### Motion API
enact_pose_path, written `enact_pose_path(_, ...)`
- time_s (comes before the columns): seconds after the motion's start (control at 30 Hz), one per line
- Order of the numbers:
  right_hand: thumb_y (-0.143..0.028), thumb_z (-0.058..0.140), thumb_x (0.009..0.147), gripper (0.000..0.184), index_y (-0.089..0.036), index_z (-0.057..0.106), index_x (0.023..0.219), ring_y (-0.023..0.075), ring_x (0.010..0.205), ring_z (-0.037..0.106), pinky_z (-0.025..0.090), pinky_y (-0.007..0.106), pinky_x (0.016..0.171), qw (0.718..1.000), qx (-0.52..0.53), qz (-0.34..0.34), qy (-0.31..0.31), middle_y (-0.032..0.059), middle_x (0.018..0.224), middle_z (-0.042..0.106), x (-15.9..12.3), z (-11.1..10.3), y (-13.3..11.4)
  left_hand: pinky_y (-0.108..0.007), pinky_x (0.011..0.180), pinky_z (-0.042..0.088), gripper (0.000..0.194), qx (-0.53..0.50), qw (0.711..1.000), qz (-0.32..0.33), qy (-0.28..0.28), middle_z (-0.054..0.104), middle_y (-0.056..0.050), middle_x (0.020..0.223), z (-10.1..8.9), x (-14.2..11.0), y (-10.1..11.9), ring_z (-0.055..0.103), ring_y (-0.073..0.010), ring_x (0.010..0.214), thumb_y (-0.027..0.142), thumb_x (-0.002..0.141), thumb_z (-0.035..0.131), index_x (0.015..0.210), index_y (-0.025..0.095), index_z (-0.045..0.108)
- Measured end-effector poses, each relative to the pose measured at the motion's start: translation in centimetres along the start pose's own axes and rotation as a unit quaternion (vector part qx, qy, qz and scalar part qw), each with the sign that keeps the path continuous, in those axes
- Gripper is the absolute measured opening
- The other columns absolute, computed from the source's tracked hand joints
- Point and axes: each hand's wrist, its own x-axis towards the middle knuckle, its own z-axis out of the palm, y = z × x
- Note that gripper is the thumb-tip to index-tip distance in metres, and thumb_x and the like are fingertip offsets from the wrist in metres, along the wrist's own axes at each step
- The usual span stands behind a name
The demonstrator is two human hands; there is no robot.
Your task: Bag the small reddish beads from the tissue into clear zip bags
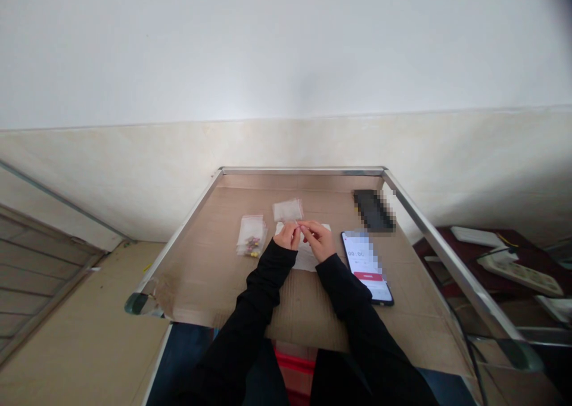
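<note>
My left hand point(287, 235) and my right hand point(318, 239) meet over the middle of a cardboard-covered table point(214, 275), fingertips pinched together on something too small to make out. Both arms wear black sleeves. Under the hands lies a white sheet of paper point(306, 258). Just beyond the fingers rests a small clear plastic bag point(288, 210). A stack of clear bags holding small coloured pieces point(251, 236) lies to the left of my left hand.
A phone with a lit screen point(366, 266) lies right of my right hand, a dark object point(373, 210) behind it. The table has a metal rim point(304, 170). A power strip point(518, 270) sits on a dark surface at right.
</note>
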Motion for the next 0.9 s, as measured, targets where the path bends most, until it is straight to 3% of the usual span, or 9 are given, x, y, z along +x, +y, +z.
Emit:
enact_pose_path(0.1, -0.036, 0.044, 0.076, 0.025, -0.020, 0.062, 0.082, 0.0121, 0.060, 0.048, 0.038, 0.021, 0.044, 0.998, -0.063, -0.019, 0.010, 0.0051, 0.077, 0.056, -0.09, -0.10, -0.23, -0.021, 0.056, 0.042, 0.023, -0.002, 1.000, -0.003, -0.011, 0.056, -0.005, 0.069, -0.11, -0.01, 0.09, 0.052, -0.0110, 0.061, 0.023, 0.080, 0.032, 0.080, 0.015, 0.053)
enact_pose_path(0.27, -0.036, 0.044, 0.076, 0.026, -0.021, 0.060, 0.090, 0.0109, 0.055, 0.048, 0.037, 0.022, 0.044, 0.997, -0.073, -0.035, -0.005, 0.0048, 0.083, 0.057, -0.22, -0.11, -0.40, -0.022, 0.061, 0.044, 0.022, -0.022, 1.000, -0.019, -0.011, 0.058, -0.006, 0.075, -0.52, 0.10, -0.01, 0.053, -0.0117, 0.067, 0.024, 0.081, 0.033, 0.083, 0.015, 0.053)
enact_pose_path(0.53, -0.033, 0.045, 0.075, 0.021, -0.021, 0.062, 0.079, 0.0108, 0.052, 0.044, 0.035, 0.023, 0.048, 0.988, -0.146, -0.042, 0.030, 0.0023, 0.073, 0.059, -0.26, -0.35, -0.11, -0.022, 0.065, 0.043, 0.023, -0.026, 0.999, 0.007, -0.028, 0.058, -0.005, 0.077, -0.58, 0.14, 0.17, 0.054, -0.0115, 0.071, 0.023, 0.081, 0.031, 0.082, 0.015, 0.052)
enact_pose_path(0.9, -0.031, 0.045, 0.075, 0.021, -0.019, 0.062, 0.078, 0.0108, 0.052, 0.045, 0.037, 0.024, 0.052, 0.976, -0.205, -0.061, 0.029, 0.0027, 0.075, 0.060, -0.41, -0.70, -0.26, -0.019, 0.047, 0.034, 0.023, 0.088, 0.995, 0.033, -0.014, 0.054, -0.002, 0.058, -0.32, 0.12, 0.29, 0.048, -0.0090, 0.051, 0.019, 0.077, 0.033, 0.065, 0.015, 0.052)
